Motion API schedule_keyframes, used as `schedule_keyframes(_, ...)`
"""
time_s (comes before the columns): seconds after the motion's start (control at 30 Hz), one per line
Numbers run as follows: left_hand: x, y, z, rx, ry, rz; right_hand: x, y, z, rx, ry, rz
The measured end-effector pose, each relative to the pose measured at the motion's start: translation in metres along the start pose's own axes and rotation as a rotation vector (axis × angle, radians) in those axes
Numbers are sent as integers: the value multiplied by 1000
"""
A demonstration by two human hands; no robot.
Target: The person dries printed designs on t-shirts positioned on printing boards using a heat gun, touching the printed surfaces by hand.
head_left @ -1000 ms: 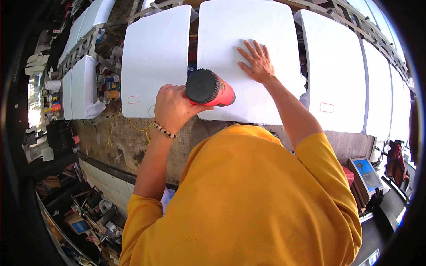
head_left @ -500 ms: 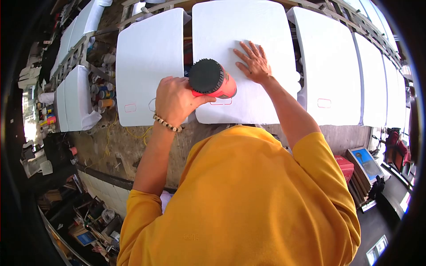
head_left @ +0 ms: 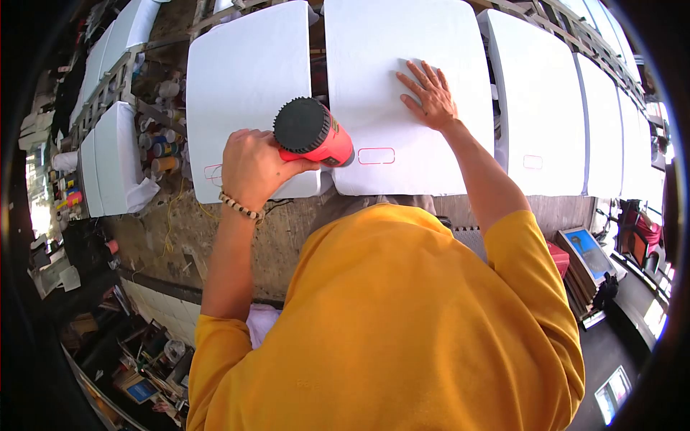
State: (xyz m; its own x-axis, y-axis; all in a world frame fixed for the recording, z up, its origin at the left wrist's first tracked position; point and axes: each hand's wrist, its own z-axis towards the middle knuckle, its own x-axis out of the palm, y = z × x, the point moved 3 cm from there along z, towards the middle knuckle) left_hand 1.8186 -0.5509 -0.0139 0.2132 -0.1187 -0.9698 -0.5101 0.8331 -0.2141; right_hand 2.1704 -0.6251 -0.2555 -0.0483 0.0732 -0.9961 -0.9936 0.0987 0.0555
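Note:
My left hand [head_left: 253,167], with a beaded bracelet at the wrist, is wrapped round the handle of a red heat gun [head_left: 313,133] with a black round end. The gun's nozzle points right, over the edge of the white cloth-covered board [head_left: 410,43] in the middle, beside a red rectangular outline [head_left: 376,156] printed on it. My right hand [head_left: 431,97] lies on the same board with its fingers spread, above and right of the outline.
More white-covered boards stand left [head_left: 248,79] and right [head_left: 543,100], some with red outlines. Paint jars [head_left: 165,149] sit under the frame at left. Framed screens [head_left: 588,255] lean at lower right. A yellow cord [head_left: 169,226] hangs at left.
My left hand and the heat gun have moved left, so the whole red outline now shows. My right hand appears slightly farther right, and the boards have shifted a little in view.

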Motion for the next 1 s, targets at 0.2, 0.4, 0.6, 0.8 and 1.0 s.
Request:
schedule_keyframes(0.2, 6, -4, -10, 55, 48, 12, -1, 1, -3, 8, 10, -23)
schedule_keyframes(0.4, 16, -33, 4, 52, -74, -139, 1, 0, 0, -14, 51, -13)
schedule_keyframes(0.6, 31, -74, 26, 7, -80, -270, -4, -3, 5, -69, 110, 119)
schedule_keyframes(0.8, 24, -116, 7, -273, -49, -347, -52, -69, -23, -168, -51, 568)
schedule_keyframes(1.0, 46, -253, 55, -300, 14, -426, -62, -268, -114, -12, -148, 392)
